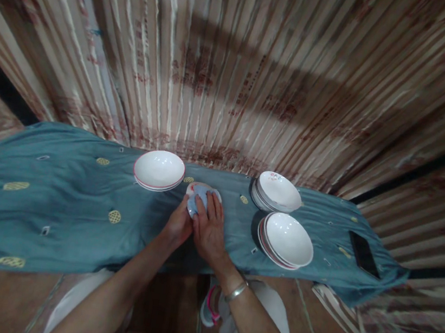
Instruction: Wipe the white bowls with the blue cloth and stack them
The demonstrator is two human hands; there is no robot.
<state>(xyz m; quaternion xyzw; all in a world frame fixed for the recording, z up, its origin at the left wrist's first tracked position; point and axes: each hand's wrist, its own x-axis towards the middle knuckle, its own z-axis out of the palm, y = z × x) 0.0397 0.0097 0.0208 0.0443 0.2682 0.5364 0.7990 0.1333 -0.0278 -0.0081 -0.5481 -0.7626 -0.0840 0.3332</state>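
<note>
The left hand (179, 225) grips the near left edge of the dish (191, 187), fingers closed about the edge, thumb along the rim. The right hand (209, 226) lies over the rag (199, 192), fingers close together and slightly bent, holding the rag against the dish. The two hands are side by side and appear to touch near the thumbs. The dish is at the middle of the table, just above the tablecloth (78, 202) or resting on it; which of the two cannot be told. Its underside is hidden; part of its pale rim, with a red mark, shows beyond the rag. The rag is light blue and bunched. A bracelet (236, 290) encircles the right wrist. Left of the dish, near the rear edge of the table, is the left stack (159, 170), its top bowl white with a red rim. Right of the hands are two further stacks: the rear stack (279, 192), its top bowl bearing a floral print, and the front stack (289, 240), its top bowl plain white inside. The bowls face upward. The phone (364, 254) lies flat near the right end of the table, dark face up. A patterned curtain (234, 80) hangs behind the table.
</note>
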